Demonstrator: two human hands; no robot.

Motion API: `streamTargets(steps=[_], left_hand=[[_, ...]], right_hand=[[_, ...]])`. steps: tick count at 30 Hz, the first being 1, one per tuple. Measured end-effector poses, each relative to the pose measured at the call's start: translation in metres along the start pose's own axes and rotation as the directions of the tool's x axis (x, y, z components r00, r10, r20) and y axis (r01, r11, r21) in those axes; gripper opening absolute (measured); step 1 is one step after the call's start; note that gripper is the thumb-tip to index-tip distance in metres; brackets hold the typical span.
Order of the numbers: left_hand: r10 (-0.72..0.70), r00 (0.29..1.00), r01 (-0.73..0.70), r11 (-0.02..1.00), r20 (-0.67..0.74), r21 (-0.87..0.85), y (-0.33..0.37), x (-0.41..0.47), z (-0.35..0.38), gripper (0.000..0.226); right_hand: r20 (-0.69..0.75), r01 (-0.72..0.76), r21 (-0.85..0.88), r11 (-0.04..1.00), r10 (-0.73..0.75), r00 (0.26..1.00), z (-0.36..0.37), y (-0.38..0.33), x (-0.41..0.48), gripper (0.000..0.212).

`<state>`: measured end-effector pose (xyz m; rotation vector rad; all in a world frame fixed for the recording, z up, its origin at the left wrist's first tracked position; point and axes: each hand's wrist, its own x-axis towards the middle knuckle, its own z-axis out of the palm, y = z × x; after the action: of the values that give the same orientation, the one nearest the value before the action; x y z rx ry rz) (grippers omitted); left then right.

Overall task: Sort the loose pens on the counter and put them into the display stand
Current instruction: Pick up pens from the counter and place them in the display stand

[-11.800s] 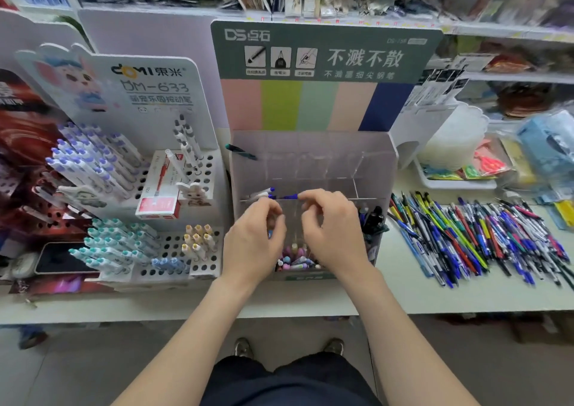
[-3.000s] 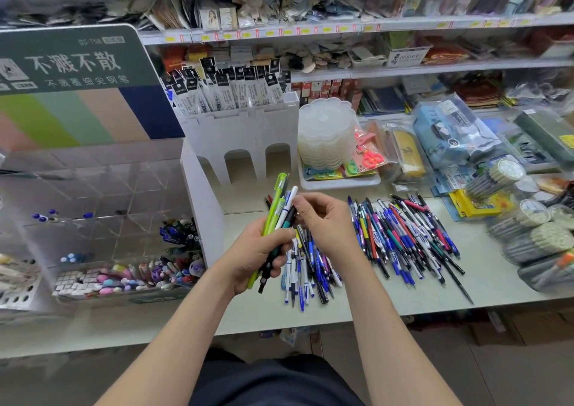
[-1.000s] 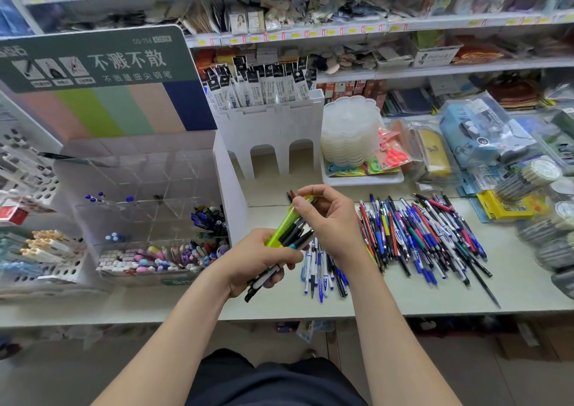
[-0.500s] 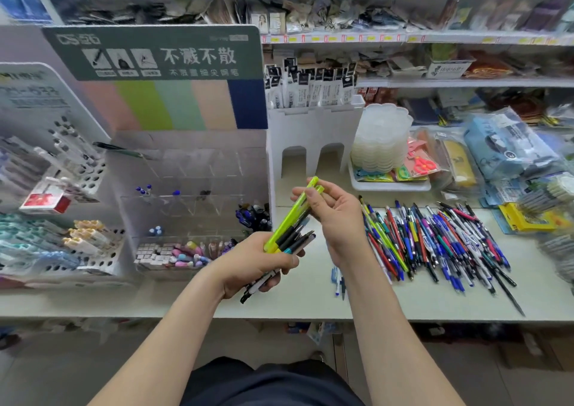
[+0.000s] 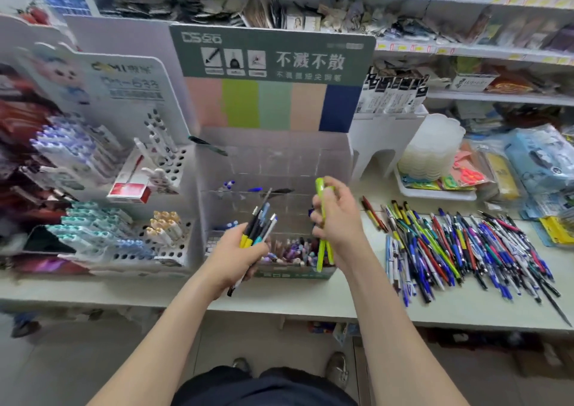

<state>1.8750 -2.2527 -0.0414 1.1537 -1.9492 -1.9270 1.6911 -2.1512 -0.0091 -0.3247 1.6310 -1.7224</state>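
The clear tiered display stand (image 5: 338, 163) with a green header card stands on the counter in front of me. My left hand (image 5: 236, 255) grips a bundle of pens (image 5: 259, 224), dark and blue ones with some yellow barrels, in front of the stand's lower tier. My right hand (image 5: 337, 219) holds two lime-green pens (image 5: 321, 222) upright before the stand's right side. A large spread of loose pens (image 5: 459, 250) lies on the counter to the right.
A white peg-hole pen display (image 5: 174, 172) with capped pens stands left of the stand. A white paper holder (image 5: 382, 145), a stack of clear lids (image 5: 431, 148) and packaged goods sit behind the loose pens. Shelves of stock run along the back.
My view has swung left from the pen pile to the stand. My right hand has drawn the lime-green pens out of the left hand's bundle and holds them apart, upright.
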Motion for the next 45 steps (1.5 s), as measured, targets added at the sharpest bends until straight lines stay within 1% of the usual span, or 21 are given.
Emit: streamTargets(steps=[2,3,5,8,9,11,13,15,16,18,21,25,26,29,32,34,36,37,40,43,45], left_hand=[[0.035,0.988,-0.035,0.999,-0.15,0.003,-0.008,0.0,-0.014,0.009],[0.053,0.977,-0.051,0.999,-0.207,0.016,-0.011,0.0,-0.021,0.009],[0.063,0.961,-0.064,0.998,-0.269,0.008,-0.016,0.0,-0.033,0.009],[0.045,0.964,-0.055,0.998,-0.263,-0.03,-0.018,-0.002,-0.044,0.013],[0.041,0.968,-0.053,0.998,-0.247,-0.042,-0.017,-0.002,-0.046,0.013],[0.037,0.977,-0.053,0.996,-0.208,-0.074,-0.013,-0.001,-0.046,0.013],[0.045,0.984,-0.064,0.993,-0.175,-0.103,-0.007,0.002,-0.045,0.014],[0.064,0.986,-0.08,0.991,-0.152,-0.107,0.002,0.005,-0.042,0.014],[0.074,0.987,-0.089,0.99,-0.14,-0.106,0.007,0.006,-0.04,0.014],[0.092,0.988,-0.106,0.988,-0.126,-0.113,0.015,0.01,-0.036,0.013],[0.116,0.984,-0.134,0.982,-0.139,-0.132,0.026,0.017,-0.029,0.012],[0.132,0.978,-0.157,0.976,-0.161,-0.154,0.035,0.025,-0.018,0.012],[0.132,0.977,-0.159,0.974,-0.165,-0.163,0.036,0.027,-0.015,0.012],[0.132,0.975,-0.162,0.972,-0.178,-0.17,0.04,0.033,-0.01,0.011],[0.142,0.975,-0.171,0.97,-0.171,-0.171,0.044,0.037,-0.009,0.012],[0.145,0.973,-0.175,0.971,-0.179,-0.163,0.046,0.04,-0.008,0.012],[0.142,0.973,-0.172,0.972,-0.183,-0.162,0.049,0.044,-0.007,0.012],[0.139,0.973,-0.17,0.972,-0.182,-0.165,0.05,0.046,-0.006,0.013],[0.131,0.976,-0.163,0.969,-0.171,-0.187,0.052,0.049,-0.003,0.015],[0.143,0.975,-0.174,0.967,-0.171,-0.183,0.054,0.048,-0.003,0.016],[0.15,0.972,-0.181,0.969,-0.18,-0.17,0.054,0.046,-0.005,0.015]], right_hand=[[0.083,-0.07,-0.265,0.962,0.095,0.992,0.015,0.016,-0.003,0.03],[0.113,-0.065,-0.392,0.918,0.118,0.987,0.023,0.024,-0.003,0.03],[0.181,0.007,-0.589,0.808,0.124,0.976,0.039,0.035,-0.003,0.024],[0.268,0.158,-0.759,0.631,0.081,0.96,0.06,0.045,0.002,0.018],[0.281,0.188,-0.798,0.573,0.077,0.957,0.065,0.048,0.006,0.02],[0.282,0.212,-0.878,0.429,0.108,0.953,0.074,0.052,0.014,0.034],[0.268,0.212,-0.937,0.278,0.183,0.946,0.081,0.053,0.02,0.052],[0.266,0.208,-0.951,0.227,0.264,0.927,0.084,0.052,0.024,0.064],[0.273,0.208,-0.95,0.232,0.295,0.916,0.085,0.051,0.026,0.064],[0.293,0.216,-0.943,0.254,0.321,0.901,0.085,0.05,0.032,0.052],[0.293,0.225,-0.943,0.243,0.292,0.911,0.086,0.047,0.035,0.035],[0.269,0.251,-0.963,0.102,0.277,0.922,0.085,0.042,0.033,0.036],[0.266,0.249,-0.964,0.096,0.275,0.924,0.084,0.041,0.032,0.038],[0.293,0.254,-0.953,0.164,0.293,0.91,0.081,0.038,0.036,0.045],[0.375,0.321,-0.92,0.226,0.264,0.889,0.074,0.033,0.037,0.033],[0.375,0.329,-0.917,0.227,0.207,0.903,0.069,0.031,0.037,0.023],[0.358,0.324,-0.922,0.212,0.149,0.922,0.068,0.031,0.037,0.023],[0.354,0.32,-0.92,0.226,0.132,0.926,0.068,0.032,0.037,0.024],[0.35,0.311,-0.897,0.316,0.075,0.934,0.067,0.031,0.037,0.023],[0.374,0.347,-0.844,0.41,-0.016,0.927,0.063,0.028,0.035,0.011],[0.385,0.343,-0.799,0.493,-0.019,0.923,0.058,0.026,0.033,0.012]])
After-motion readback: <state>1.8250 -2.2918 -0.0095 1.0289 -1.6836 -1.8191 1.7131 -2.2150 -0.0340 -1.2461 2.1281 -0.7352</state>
